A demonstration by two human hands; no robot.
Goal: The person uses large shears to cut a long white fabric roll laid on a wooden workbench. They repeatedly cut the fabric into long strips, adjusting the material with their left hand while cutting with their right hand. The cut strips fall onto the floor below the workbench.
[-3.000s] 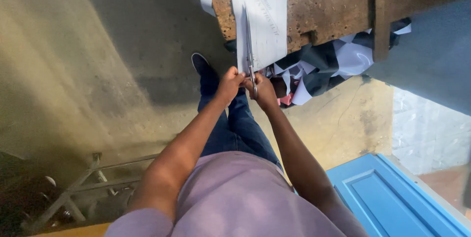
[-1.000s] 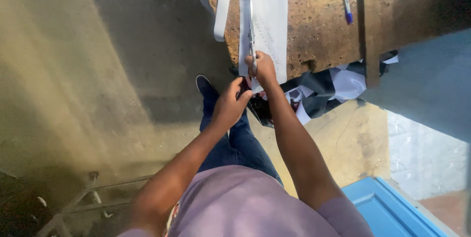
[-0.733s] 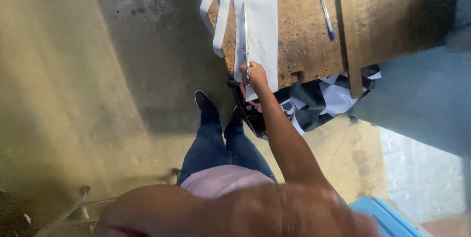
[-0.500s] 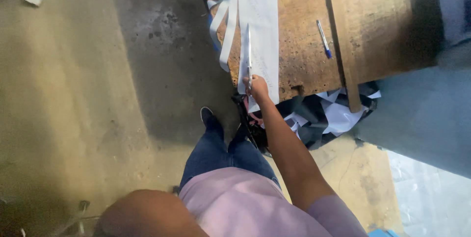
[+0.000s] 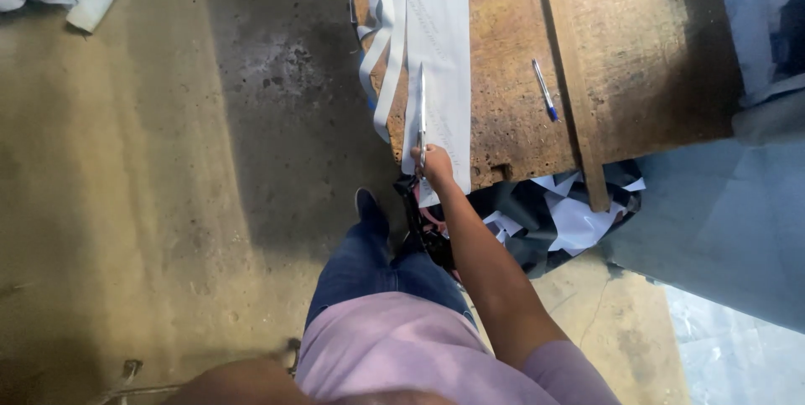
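1. One pair of scissors (image 5: 422, 120) lies over the white paper sheet (image 5: 440, 53) on the wooden table (image 5: 511, 103). The blades run toward 12 o'clock, and the handles sit at the table's near edge.
2. Right hand (image 5: 434, 168) is closed around the scissor handles; the fingers wrap them so the loops are mostly hidden. How far apart the blades stand is too fine to make out.
3. Left hand is out of frame; only a blurred dark forearm (image 5: 243, 384) shows at the bottom edge, 7 o'clock of the right hand.
4. Cut paper strips (image 5: 381, 78) hang off the table edge at 10 o'clock of the scissors.
5. Blue pen (image 5: 544, 90) rests on the table at 2 o'clock of the hand, well apart.
6. Dark bag of paper scraps (image 5: 553, 220) sits under the table at 4 o'clock, partly hidden.
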